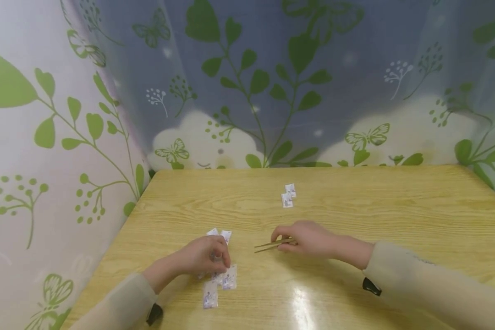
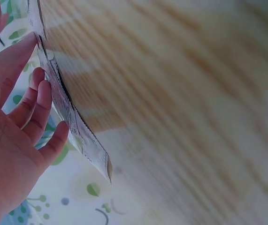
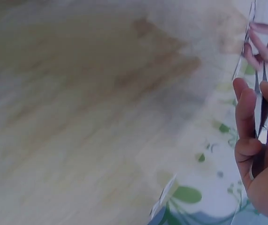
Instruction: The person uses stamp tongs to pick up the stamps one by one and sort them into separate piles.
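Several small white sachets with bluish print lie in a loose, overlapping group at the left of the table. Over them is my left hand, its relaxed fingertips touching the sachets and covering part of the group. The left wrist view shows the sachets edge-on, with their serrated edges beside the fingers. To the right, my right hand holds a pair of tweezers between thumb and fingers. The tweezers' tips point left towards the sachets, slightly apart and with nothing between them.
Two more sachets lie partly overlapped farther back on the wooden table. A curtain with leaves and butterflies hangs along the table's back edge, and similar patterned cloth stands at the left.
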`<state>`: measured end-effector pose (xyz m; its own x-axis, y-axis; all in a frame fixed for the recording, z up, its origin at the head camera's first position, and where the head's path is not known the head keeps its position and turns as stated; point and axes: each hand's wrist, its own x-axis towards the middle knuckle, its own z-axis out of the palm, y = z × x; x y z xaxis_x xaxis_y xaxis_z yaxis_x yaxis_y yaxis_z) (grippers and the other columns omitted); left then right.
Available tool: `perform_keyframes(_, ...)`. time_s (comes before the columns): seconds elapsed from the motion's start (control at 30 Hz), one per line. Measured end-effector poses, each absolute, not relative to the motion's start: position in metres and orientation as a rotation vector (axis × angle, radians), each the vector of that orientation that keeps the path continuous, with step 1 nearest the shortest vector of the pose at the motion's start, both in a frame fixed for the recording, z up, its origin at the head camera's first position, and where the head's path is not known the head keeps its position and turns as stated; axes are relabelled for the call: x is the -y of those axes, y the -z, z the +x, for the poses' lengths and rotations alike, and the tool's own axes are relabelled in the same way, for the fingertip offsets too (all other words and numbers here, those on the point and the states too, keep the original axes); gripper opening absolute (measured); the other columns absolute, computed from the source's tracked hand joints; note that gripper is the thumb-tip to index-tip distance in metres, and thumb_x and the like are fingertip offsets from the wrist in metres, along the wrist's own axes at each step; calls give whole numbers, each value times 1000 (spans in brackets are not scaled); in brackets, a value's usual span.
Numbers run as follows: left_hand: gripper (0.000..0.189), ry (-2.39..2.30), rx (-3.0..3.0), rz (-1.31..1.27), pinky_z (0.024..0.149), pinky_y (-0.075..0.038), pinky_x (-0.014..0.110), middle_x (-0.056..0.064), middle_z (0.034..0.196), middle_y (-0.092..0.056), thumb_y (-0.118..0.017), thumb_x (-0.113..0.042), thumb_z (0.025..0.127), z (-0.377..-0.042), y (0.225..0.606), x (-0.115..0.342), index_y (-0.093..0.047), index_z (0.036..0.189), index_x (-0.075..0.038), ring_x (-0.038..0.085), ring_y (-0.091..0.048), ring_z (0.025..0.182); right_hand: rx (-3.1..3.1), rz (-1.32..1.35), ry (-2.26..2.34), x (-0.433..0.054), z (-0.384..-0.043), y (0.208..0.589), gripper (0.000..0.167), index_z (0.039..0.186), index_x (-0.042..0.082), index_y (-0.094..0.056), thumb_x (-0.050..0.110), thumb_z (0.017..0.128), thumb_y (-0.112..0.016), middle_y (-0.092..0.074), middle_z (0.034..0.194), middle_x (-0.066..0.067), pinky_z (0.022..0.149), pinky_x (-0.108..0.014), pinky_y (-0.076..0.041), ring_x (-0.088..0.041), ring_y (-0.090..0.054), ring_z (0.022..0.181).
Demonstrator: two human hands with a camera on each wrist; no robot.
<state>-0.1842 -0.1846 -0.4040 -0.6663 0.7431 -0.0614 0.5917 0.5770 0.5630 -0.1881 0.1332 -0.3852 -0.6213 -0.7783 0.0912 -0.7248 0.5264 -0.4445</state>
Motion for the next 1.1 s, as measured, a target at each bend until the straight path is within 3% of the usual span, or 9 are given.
perform_keyframes(0.47,11,-744,-2509,1108,77,-45,28,-14,87,-56,-77,-11,79,-186,404,185,-72,81,-21,8,-53,84,-2547,-1369,533,-97,-180,396,10,105,19,-65,23,95,-63,-66,82,10,64,-23,-47,-1,-56,69)
perform_keyframes(0.83,10,-743,-2512,1117,77,-45,28,-14,86,-56,-78,-12,78,-186,405,186,-72,81,-20,9,-53,84,-2568,-1363,550,-81,-177,398,10,104,18,-65,23,95,-63,-67,81,7,62,-21,-47,-1,-58,69)
perform_keyframes(1.1,11,-727,-2510,1102,78,-45,28,-16,87,-55,-78,-13,79,-186,406,186,-72,81,-22,7,-53,85,-2599,-1320,575,-80,-180,400,8,101,17,-65,19,94,-64,-63,75,8,56,-22,-43,-2,-51,60)
